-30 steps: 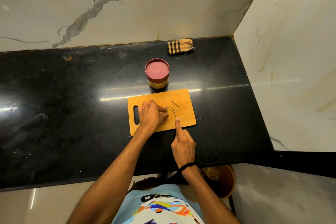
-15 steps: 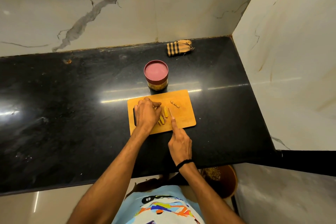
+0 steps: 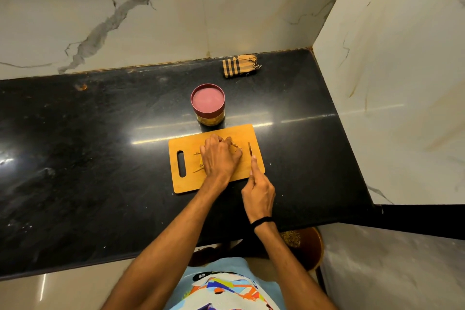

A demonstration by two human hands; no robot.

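A small wooden cutting board [image 3: 186, 142] with a handle slot lies on the black counter [image 3: 100, 158]. My left hand [image 3: 220, 156] lies knuckles-up over the middle of the board, covering a pile of thin yellowish strips [image 3: 198, 162]; a few stick out at its left and upper right. My right hand [image 3: 258, 190] grips a knife [image 3: 250, 150] by the handle, forefinger stretched along its back. The blade stands edge-down near the board's right end, apart from my left hand.
A jar with a dark red lid [image 3: 207, 103] stands just behind the board. A folded striped cloth [image 3: 240, 65] lies at the back by the marble wall. A marble side wall closes the counter on the right. A brown stool [image 3: 305, 244] sits below the counter edge.
My left hand has slid right and forward over the strips. The knife has shifted right, away from the pile, toward the board's right end.
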